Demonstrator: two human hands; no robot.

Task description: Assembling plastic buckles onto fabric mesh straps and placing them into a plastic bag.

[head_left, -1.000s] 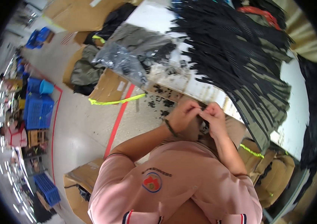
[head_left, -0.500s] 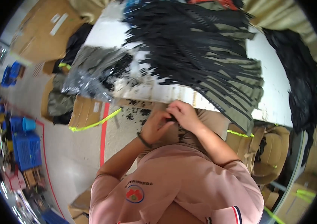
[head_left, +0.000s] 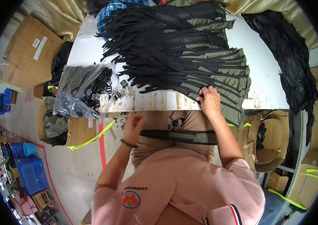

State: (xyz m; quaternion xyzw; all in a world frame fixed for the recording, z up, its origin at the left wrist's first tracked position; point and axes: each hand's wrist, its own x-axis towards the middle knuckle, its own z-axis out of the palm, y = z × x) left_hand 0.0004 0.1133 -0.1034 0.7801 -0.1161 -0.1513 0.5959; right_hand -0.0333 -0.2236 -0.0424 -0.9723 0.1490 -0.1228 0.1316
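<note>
My right hand point(head_left: 210, 102) reaches over the table's near edge, its fingers bent around the nearest strap of a fanned stack of black and olive fabric straps point(head_left: 177, 56). Over my lap, left of the table's front edge, hangs my left hand point(head_left: 132, 129); its fingers are smeared by motion, and I see nothing in it. A single black and olive strap point(head_left: 179, 137) lies crosswise on my thighs, touched by neither hand. Black slide buckles point(head_left: 104, 80) fill a clear plastic bag point(head_left: 74, 92) on the table's left side, with several loose ones point(head_left: 119, 93) beside it.
Cardboard boxes stand at the table's left point(head_left: 82, 131) and right point(head_left: 269, 142), with yellow-green strapping hanging from them. Black fabric point(head_left: 290, 63) drapes along the table's right side. Blue crates point(head_left: 31, 172) stand farther left. Small black pieces lie on the floor beneath the table point(head_left: 147, 108).
My hands, together over my lap before, are apart. The right has moved up to the strap stack, the left has drawn leftward. A strap now shows stretched across my thighs. The view has shifted.
</note>
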